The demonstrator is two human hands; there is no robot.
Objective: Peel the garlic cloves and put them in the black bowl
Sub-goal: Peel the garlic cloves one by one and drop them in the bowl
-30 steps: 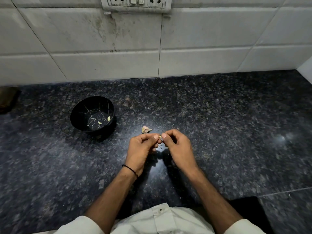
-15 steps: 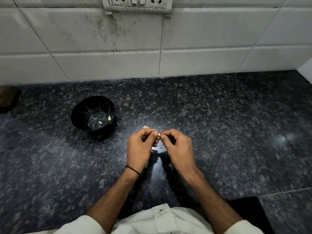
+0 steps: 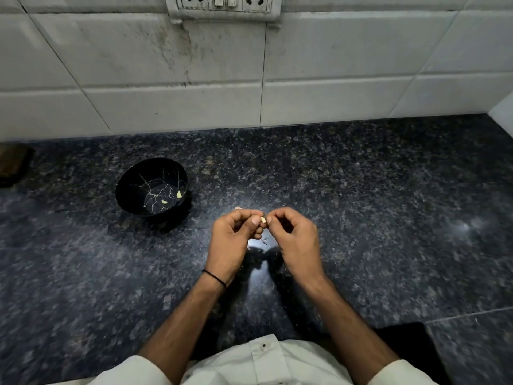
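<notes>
A small pale garlic clove (image 3: 262,219) is pinched between the fingertips of my left hand (image 3: 231,243) and my right hand (image 3: 294,240), held above the dark granite counter. Both hands have curled fingers that meet at the clove. The black bowl (image 3: 130,187) stands to the left and a little farther back, with two peeled cloves (image 3: 179,194) lying inside on its cracked-pattern bottom. A scrap of garlic (image 3: 237,208) peeks out just behind my left hand, mostly hidden by it.
The speckled counter (image 3: 361,207) runs back to a white tiled wall with a socket panel (image 3: 222,4) at the top. A brown object (image 3: 12,163) sits at the far left edge. A thin bit of skin (image 3: 263,240) lies under my hands.
Both hands have risen slightly and moved a little away from me, now covering most of the garlic scrap on the counter. The clove stays pinched between them.
</notes>
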